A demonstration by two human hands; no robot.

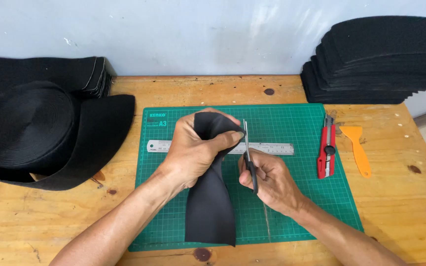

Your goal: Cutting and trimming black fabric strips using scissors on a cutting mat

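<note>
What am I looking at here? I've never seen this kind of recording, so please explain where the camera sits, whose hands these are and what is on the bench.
There is one picture, taken by a camera worn on a person's head, looking down at their own two bare hands. No machine is involved. The left hand grips a folded strip of black fabric, bunched at the top. The right hand holds scissors, blades up against the fabric's edge. Both work above a green cutting mat on a wooden table. On the mat lies a steel ruler and a red utility knife; an orange scraper lies beside it. A large roll of black band sits on the left, and stacks of black cut pieces at the back right.
</note>
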